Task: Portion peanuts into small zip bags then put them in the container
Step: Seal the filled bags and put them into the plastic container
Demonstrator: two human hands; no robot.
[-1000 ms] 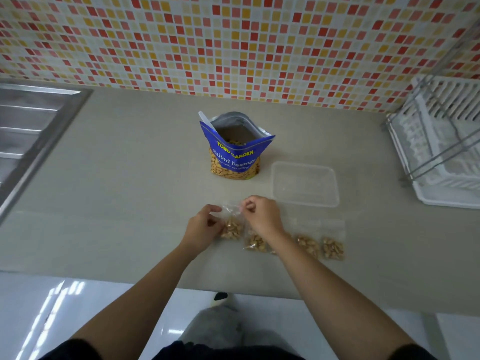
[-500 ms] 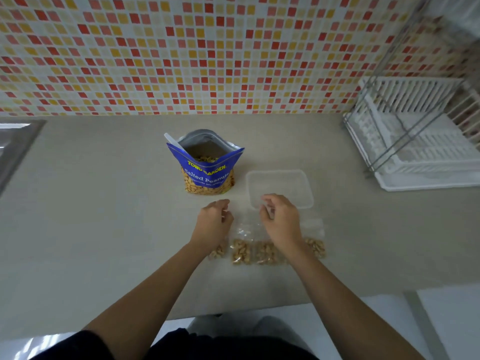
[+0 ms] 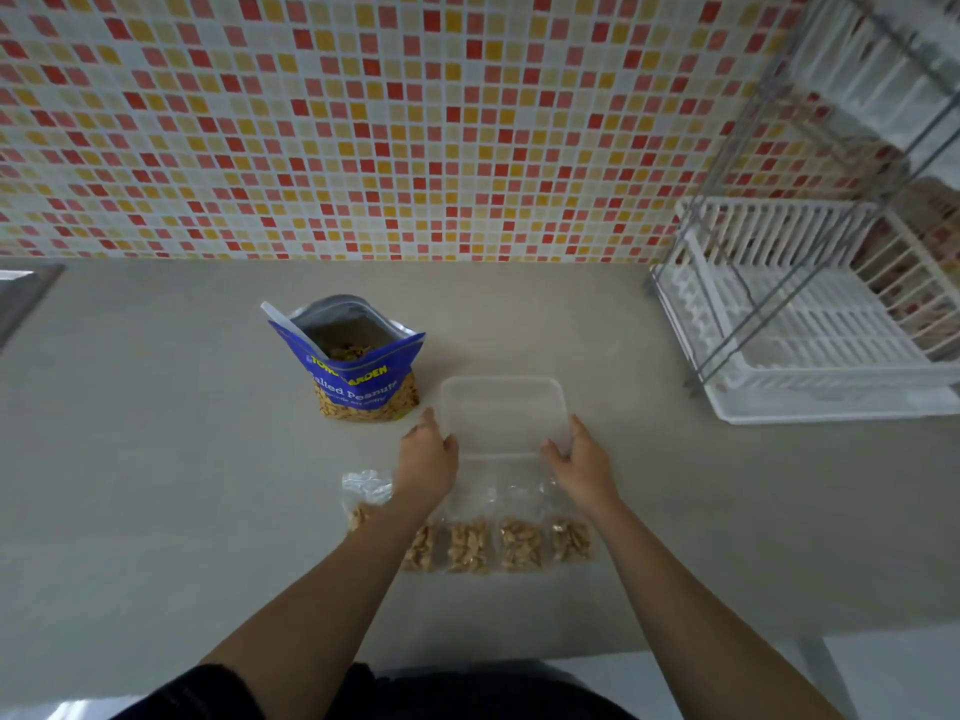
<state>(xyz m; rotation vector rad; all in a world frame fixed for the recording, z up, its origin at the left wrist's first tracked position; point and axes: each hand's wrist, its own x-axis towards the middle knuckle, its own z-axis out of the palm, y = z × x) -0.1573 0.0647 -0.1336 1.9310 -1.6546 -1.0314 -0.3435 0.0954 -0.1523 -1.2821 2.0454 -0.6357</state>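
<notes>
Both hands are on the clear rectangular plastic container at the moment. The left hand is against its near-left corner and the right hand against its near-right corner, fingers spread and curled onto the walls. Can't tell if it's actually a firm hold or just contact, and the container sits flat on the beige countertop.

Just in front of the container, closer to the person, there's a row of small clear zip bags with peanuts lying side by side on the counter, partly under the left forearm. One more crumpled clear zip bag with a few peanuts sits just left of that forearm.

Behind and left of the container stands the blue foil bag of salted peanuts, top open, a white scoop handle poking out of its left side.

Further out: a white dish rack with a metal frame on the right, and a red, orange and yellow mosaic tile wall behind it all.
</notes>
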